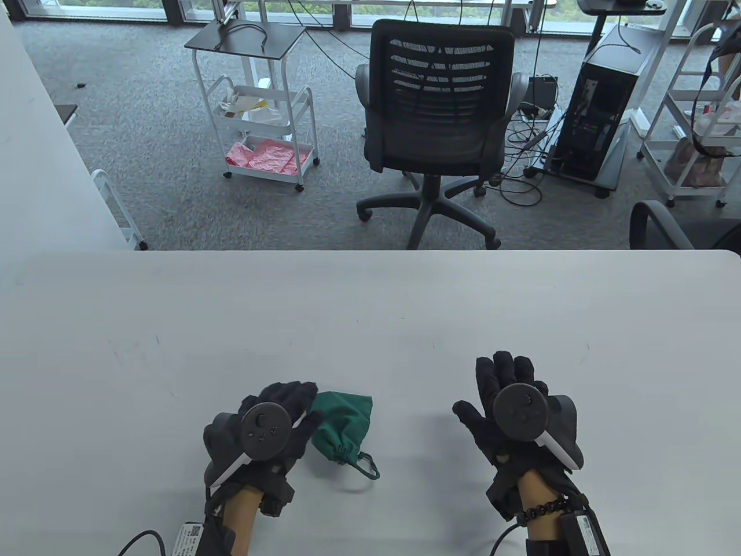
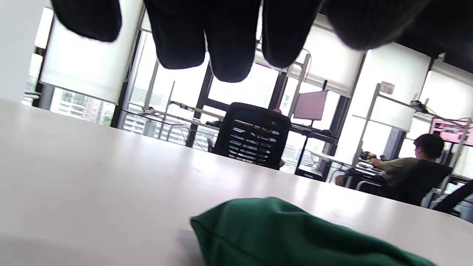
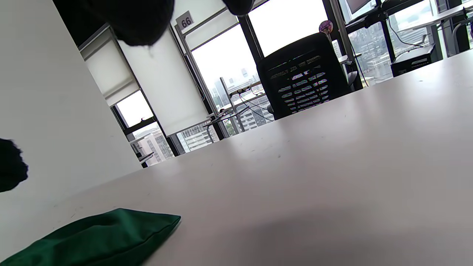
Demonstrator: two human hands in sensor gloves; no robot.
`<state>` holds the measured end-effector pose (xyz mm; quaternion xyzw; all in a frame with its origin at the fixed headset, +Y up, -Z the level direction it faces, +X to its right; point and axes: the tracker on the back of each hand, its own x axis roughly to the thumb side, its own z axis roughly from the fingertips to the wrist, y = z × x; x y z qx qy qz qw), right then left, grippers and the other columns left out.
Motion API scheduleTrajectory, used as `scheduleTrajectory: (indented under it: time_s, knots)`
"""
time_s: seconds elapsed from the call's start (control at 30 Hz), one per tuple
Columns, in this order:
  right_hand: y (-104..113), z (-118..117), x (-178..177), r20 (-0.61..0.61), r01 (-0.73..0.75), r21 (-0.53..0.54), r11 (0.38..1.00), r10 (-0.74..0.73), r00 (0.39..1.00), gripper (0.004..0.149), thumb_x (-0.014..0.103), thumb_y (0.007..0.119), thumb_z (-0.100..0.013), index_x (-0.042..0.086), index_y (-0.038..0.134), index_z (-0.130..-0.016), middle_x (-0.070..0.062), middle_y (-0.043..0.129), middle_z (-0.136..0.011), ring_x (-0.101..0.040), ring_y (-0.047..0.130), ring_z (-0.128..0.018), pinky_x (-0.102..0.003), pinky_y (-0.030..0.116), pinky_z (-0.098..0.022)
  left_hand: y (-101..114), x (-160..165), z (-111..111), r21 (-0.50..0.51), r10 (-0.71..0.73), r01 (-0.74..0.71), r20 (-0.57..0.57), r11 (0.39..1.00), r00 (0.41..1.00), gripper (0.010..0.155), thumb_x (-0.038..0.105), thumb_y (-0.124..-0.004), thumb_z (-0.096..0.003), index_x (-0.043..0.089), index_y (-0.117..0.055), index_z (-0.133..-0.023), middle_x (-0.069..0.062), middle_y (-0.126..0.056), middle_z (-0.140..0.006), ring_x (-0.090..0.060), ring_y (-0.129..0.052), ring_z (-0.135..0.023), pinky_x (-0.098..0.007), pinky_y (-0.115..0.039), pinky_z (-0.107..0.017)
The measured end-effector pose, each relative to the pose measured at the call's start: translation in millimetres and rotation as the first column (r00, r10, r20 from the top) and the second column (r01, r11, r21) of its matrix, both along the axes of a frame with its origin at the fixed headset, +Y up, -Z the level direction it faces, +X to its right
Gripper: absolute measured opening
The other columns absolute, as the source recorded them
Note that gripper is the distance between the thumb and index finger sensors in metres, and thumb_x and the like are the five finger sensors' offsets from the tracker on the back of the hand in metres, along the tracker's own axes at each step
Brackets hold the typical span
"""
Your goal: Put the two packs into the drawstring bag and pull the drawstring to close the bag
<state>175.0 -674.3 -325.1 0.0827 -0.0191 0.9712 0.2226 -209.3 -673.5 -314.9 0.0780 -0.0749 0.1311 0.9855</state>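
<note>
A green drawstring bag (image 1: 341, 425) lies on the white table (image 1: 370, 313) near the front, looking plump. Its mouth is gathered at the near end, and the cord loop (image 1: 367, 466) trails beside it. My left hand (image 1: 292, 402) is just left of the bag, its straight fingers reaching over the bag's far left corner. In the left wrist view the fingers (image 2: 229, 44) hang above the bag (image 2: 288, 236) with a gap between them. My right hand (image 1: 503, 385) is spread flat, well to the right, holding nothing. The right wrist view shows the bag (image 3: 96, 236) at bottom left. No packs are visible.
Beyond the table's far edge stand a black office chair (image 1: 440, 116), a white cart (image 1: 260, 116) and a computer tower (image 1: 608, 104). A person (image 2: 417, 166) sits at a desk far off in the left wrist view.
</note>
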Motion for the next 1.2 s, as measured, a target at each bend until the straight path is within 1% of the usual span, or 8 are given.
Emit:
scheduleTrajectory:
  time_s: [0.1, 0.13, 0.33, 0.43, 0.6, 0.73, 0.93, 1.2]
  knots:
    - [-0.6, 0.7, -0.6, -0.006, -0.005, 0.006, 1.000, 0.005, 1.000, 0.081, 0.049, 0.069, -0.053, 0.007, 0.031, -0.110, -0.027, 0.015, -0.112, -0.055, 0.010, -0.098, -0.076, 0.019, -0.064, 0.0, -12.8, -0.4, -0.005, -0.047, 0.047, -0.066, 0.999, 0.997, 0.074, 0.060, -0.066, -0.0498, 0.029, -0.044, -0.113, -0.017, -0.048, -0.120, -0.052, -0.053, -0.108, -0.077, -0.048, -0.070]
    - [-0.8, 1.4, -0.4, -0.005, -0.005, 0.011, 1.000, 0.005, 1.000, 0.081, 0.049, 0.069, -0.053, 0.007, 0.030, -0.110, -0.026, 0.015, -0.112, -0.055, 0.010, -0.098, -0.076, 0.019, -0.064, -2.1, -15.7, -1.3, -0.061, -0.034, 0.029, -0.085, 0.998, 0.996, 0.078, 0.061, -0.065, -0.0504, 0.028, -0.035, -0.114, -0.020, -0.039, -0.121, -0.055, -0.045, -0.109, -0.077, -0.043, -0.070]
    - [2.0, 2.8, 4.2, 0.004, -0.002, 0.049, 0.999, 0.002, 1.000, 0.081, 0.049, 0.069, -0.052, 0.010, 0.028, -0.110, -0.026, 0.015, -0.113, -0.055, 0.010, -0.098, -0.076, 0.020, -0.064, -13.7, -19.3, -1.8, -0.171, 0.041, -0.049, -0.052, 0.984, 0.998, 0.089, 0.064, -0.060, -0.0517, 0.025, -0.005, -0.110, -0.025, -0.006, -0.117, -0.062, -0.011, -0.103, -0.078, -0.022, -0.067]
    - [2.9, 4.0, 5.7, 0.009, 0.011, 0.057, 0.998, -0.011, 1.000, 0.081, 0.049, 0.069, -0.052, 0.010, 0.029, -0.110, -0.026, 0.016, -0.113, -0.055, 0.011, -0.098, -0.076, 0.020, -0.064, -13.2, -17.7, -1.6, -0.154, 0.050, -0.057, -0.053, 0.986, 0.997, 0.090, 0.064, -0.060, -0.0518, 0.023, -0.005, -0.110, -0.027, -0.005, -0.116, -0.063, -0.008, -0.101, -0.078, -0.020, -0.065]
    - [3.3, 4.1, 5.5, 0.012, 0.026, 0.069, 0.997, -0.027, 1.000, 0.081, 0.049, 0.069, -0.053, 0.008, 0.030, -0.110, -0.026, 0.017, -0.113, -0.055, 0.012, -0.099, -0.076, 0.021, -0.064, -8.8, -7.6, 1.4, -0.130, 0.075, -0.078, -0.025, 0.988, 0.997, 0.088, 0.063, -0.060, -0.0516, 0.015, -0.017, -0.112, -0.027, -0.014, -0.117, -0.062, -0.014, -0.103, -0.078, -0.024, -0.067]
    - [6.1, 5.0, 6.8, 0.018, 0.038, 0.093, 0.995, -0.040, 0.999, 0.081, 0.049, 0.069, -0.053, 0.008, 0.030, -0.110, -0.026, 0.018, -0.113, -0.055, 0.012, -0.099, -0.076, 0.021, -0.064, -5.9, -2.5, 3.9, -0.088, 0.024, -0.025, -0.012, 0.996, 1.000, 0.088, 0.063, -0.060, -0.0518, 0.018, -0.013, -0.112, -0.026, -0.011, -0.117, -0.062, -0.013, -0.103, -0.078, -0.023, -0.066]
    - [3.1, 3.3, 10.7, 0.012, 0.048, 0.068, 0.996, -0.049, 0.999, 0.082, 0.051, 0.068, -0.052, 0.008, 0.029, -0.111, -0.029, 0.016, -0.112, -0.058, 0.011, -0.098, -0.078, 0.017, -0.062, -7.0, 3.7, 3.6, -0.109, 0.006, -0.006, 0.000, 0.994, 1.000, 0.088, 0.064, -0.060, -0.0520, 0.019, -0.012, -0.111, -0.026, -0.011, -0.117, -0.062, -0.013, -0.103, -0.079, -0.025, -0.067]
    - [2.1, 5.7, 9.2, 0.016, 0.050, 0.076, 0.996, -0.051, 0.999, 0.082, 0.051, 0.068, -0.052, 0.007, 0.030, -0.110, -0.031, 0.018, -0.112, -0.060, 0.016, -0.098, -0.079, 0.018, -0.062, -3.7, 10.9, 6.5, -0.072, -0.015, 0.015, 0.000, 0.997, 1.000, 0.087, 0.064, -0.060, -0.0518, 0.019, -0.017, -0.112, -0.027, -0.017, -0.118, -0.063, -0.024, -0.104, -0.080, -0.032, -0.068]
